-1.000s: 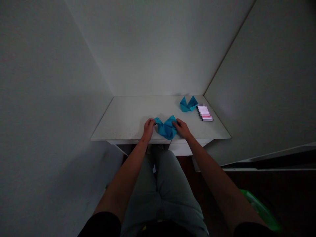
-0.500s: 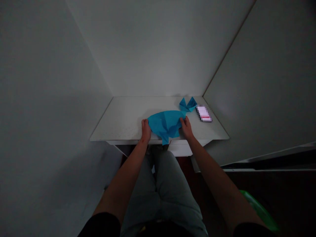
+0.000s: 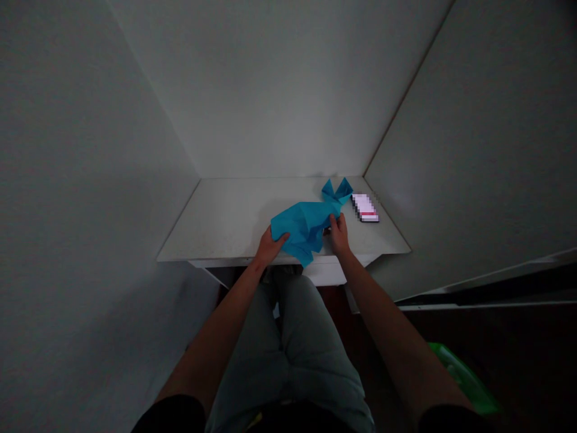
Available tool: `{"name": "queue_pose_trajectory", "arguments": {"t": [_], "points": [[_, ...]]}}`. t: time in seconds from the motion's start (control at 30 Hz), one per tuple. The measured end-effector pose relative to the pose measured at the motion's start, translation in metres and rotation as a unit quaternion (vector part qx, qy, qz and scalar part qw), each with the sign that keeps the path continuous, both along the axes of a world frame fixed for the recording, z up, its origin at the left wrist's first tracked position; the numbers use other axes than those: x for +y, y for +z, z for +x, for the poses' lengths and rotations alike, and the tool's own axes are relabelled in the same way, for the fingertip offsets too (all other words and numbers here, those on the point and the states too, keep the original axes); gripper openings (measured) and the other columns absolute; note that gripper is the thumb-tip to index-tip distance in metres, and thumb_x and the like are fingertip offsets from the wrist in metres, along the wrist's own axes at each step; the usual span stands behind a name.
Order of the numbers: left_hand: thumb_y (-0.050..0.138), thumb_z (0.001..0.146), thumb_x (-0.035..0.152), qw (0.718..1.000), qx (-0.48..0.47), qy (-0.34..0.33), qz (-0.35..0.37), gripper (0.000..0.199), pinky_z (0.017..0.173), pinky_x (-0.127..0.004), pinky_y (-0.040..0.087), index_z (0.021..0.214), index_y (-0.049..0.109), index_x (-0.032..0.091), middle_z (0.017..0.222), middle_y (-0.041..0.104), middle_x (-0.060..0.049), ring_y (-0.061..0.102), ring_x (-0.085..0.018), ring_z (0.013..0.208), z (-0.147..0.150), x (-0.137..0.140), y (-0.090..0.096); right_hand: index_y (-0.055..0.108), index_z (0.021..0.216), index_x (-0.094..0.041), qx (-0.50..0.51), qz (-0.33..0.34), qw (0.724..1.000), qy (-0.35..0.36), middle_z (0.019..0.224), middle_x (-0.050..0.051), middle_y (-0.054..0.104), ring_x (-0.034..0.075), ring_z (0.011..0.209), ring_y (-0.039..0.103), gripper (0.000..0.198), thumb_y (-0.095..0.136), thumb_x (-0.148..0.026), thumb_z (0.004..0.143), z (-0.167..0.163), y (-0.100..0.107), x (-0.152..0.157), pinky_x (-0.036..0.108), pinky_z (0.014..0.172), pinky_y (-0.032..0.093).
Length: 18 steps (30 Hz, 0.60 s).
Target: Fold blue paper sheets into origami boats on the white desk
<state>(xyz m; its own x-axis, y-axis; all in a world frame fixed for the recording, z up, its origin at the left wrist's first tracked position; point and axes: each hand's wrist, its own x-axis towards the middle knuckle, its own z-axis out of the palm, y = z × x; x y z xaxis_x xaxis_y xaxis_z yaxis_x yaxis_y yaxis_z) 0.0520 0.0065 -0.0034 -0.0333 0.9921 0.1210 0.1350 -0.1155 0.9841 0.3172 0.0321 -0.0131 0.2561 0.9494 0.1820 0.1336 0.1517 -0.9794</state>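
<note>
Left hand [image 3: 271, 245], right hand [image 3: 338, 234] — each grip pinching an end of the creased blue sheet [image 3: 298, 221]. Folded blue piece [image 3: 343, 189] — far right on tabletop [image 3: 225, 225].

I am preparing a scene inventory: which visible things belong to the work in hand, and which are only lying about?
In the work:
creased blue sheet, held by left hand and right hand
white desk beneath

Seemingly lying about:
folded blue shape, in neither hand
phone, screen pixelated
green object, kind unclear

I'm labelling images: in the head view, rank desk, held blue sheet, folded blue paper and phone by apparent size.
Desk
Held blue sheet
Folded blue paper and phone: too alike to rank
</note>
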Motion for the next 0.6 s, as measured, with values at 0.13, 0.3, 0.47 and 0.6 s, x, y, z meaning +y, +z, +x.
{"name": "queue_pose_trajectory", "arguments": {"t": [0.13, 0.3, 0.47, 0.6], "points": [[0.087, 0.085, 0.040, 0.998, 0.009, 0.054, -0.010, 0.041, 0.102, -0.045, 0.062, 0.117, 0.071, 0.020, 0.118, 0.082, -0.012, 0.077, -0.029, 0.106, -0.022, 0.001, 0.002, 0.045, 0.103, -0.030, -0.003, 0.005, 1.000, 0.020, 0.081, -0.001, 0.052, 0.022, 0.074, 0.057, 0.059, 0.056, -0.087, 0.092, -0.001, 0.002, -0.001, 0.034, 0.064, 0.053], [0.084, 0.087, 0.047, 0.996, -0.008, 0.084, -0.016, 0.034, 0.088, -0.038, 0.063, 0.104, 0.071, 0.021, 0.104, 0.082, -0.009, 0.076, -0.025, 0.095, -0.040, 0.008, 0.003, 0.050, 0.100, -0.029, -0.031, 0.021, 0.998, 0.055, 0.085, 0.000, 0.056, 0.021, 0.078, 0.055, 0.057, 0.060, -0.084, 0.091, -0.003, 0.000, 0.003, 0.035, 0.072, 0.054], [0.083, 0.084, 0.061, 1.000, 0.006, -0.011, -0.005, 0.046, 0.094, -0.043, 0.064, 0.106, 0.078, 0.021, 0.108, 0.085, -0.010, 0.078, -0.028, 0.100, -0.037, 0.006, -0.002, 0.055, 0.123, -0.030, 0.004, -0.031, 0.997, 0.071, 0.088, 0.001, 0.068, 0.023, 0.077, 0.065, 0.066, 0.059, -0.086, 0.088, 0.000, -0.005, 0.003, 0.035, 0.067, 0.057], [0.085, 0.079, 0.065, 0.993, 0.015, -0.115, -0.030, 0.049, 0.095, -0.046, 0.065, 0.102, 0.083, 0.021, 0.108, 0.086, -0.010, 0.079, -0.030, 0.098, -0.033, 0.002, -0.003, 0.053, 0.143, -0.028, 0.055, -0.023, 0.997, 0.042, 0.114, 0.009, 0.079, 0.027, 0.090, 0.075, 0.082, 0.067, -0.085, 0.085, 0.004, -0.004, 0.002, 0.040, 0.075, 0.065]]}}
